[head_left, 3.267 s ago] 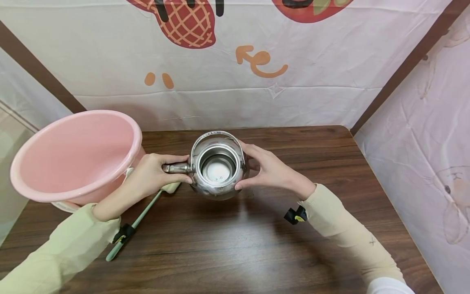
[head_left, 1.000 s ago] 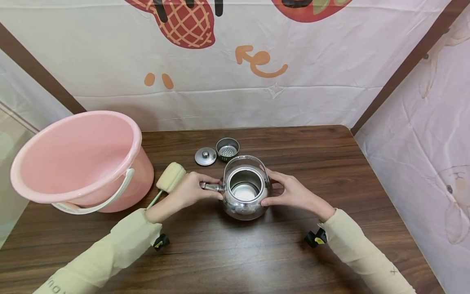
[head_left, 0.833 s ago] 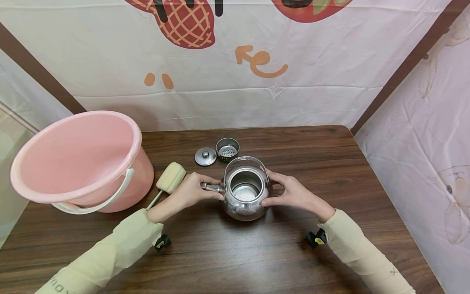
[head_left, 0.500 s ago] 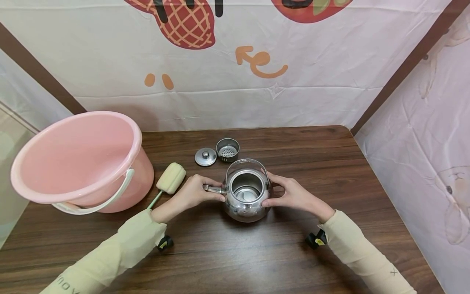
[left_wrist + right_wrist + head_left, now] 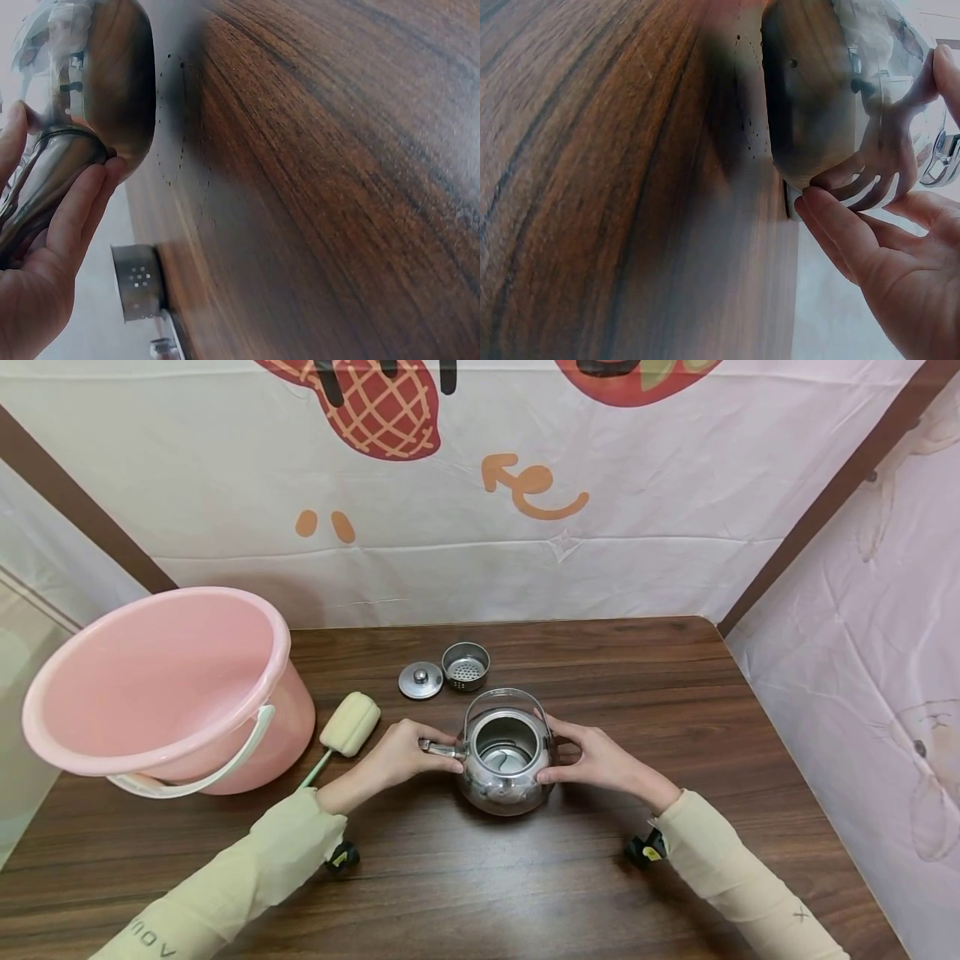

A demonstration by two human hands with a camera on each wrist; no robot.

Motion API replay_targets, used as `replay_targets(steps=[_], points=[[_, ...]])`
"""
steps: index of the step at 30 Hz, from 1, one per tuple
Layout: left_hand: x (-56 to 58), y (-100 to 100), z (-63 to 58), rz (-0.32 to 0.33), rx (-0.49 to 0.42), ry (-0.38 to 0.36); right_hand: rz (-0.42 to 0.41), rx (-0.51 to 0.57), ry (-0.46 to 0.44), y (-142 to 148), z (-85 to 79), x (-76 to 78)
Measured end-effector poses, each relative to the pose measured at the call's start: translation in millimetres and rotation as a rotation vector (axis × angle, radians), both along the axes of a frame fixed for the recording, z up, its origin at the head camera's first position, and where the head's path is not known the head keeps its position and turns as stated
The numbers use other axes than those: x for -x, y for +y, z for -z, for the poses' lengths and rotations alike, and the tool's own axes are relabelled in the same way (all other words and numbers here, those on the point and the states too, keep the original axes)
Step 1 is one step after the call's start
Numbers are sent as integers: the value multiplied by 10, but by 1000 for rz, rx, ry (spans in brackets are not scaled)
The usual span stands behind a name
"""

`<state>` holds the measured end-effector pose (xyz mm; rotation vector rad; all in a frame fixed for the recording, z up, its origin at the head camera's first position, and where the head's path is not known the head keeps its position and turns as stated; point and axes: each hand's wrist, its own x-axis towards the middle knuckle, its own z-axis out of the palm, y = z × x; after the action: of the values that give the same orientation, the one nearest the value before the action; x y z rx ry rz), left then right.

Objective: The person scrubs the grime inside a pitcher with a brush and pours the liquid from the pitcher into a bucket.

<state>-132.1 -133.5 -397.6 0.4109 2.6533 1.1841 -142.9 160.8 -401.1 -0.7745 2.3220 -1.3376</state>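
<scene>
A shiny metal teapot [image 5: 504,793] with its lid off is between my two hands. My left hand [image 5: 401,753] grips its spout [image 5: 56,176], fingers round the base of the spout in the left wrist view. Thumb and fingers of my right hand [image 5: 588,753] span the opposite side of the round body. The bail handle stands up over the open mouth, and a little liquid glints inside. Both wrist views show a narrow gap between the teapot's bottom and the tabletop, where drops mark a ring [image 5: 182,139].
Behind the teapot lie its knobbed lid [image 5: 421,680] and a perforated strainer [image 5: 466,667]. A cream sponge brush [image 5: 349,724] with a green handle lies left, partly under my left forearm. The large pink bucket [image 5: 300,718] stands at far left. A fabric wall [image 5: 615,577] backs the wooden table [image 5: 510,893].
The teapot has come down, right and towards me in both hands, uncovering the lid and strainer. Over the last second it shifts slightly nearer me, and the liquid inside swirls.
</scene>
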Motion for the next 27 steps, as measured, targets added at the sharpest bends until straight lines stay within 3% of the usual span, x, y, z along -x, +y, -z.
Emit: replay_targets(steps=[12, 27], points=[[13, 15, 52, -8, 4, 0, -1, 28, -34, -4, 60, 19], [22, 41, 91, 3, 30, 14, 3, 5, -13, 22, 101, 39]])
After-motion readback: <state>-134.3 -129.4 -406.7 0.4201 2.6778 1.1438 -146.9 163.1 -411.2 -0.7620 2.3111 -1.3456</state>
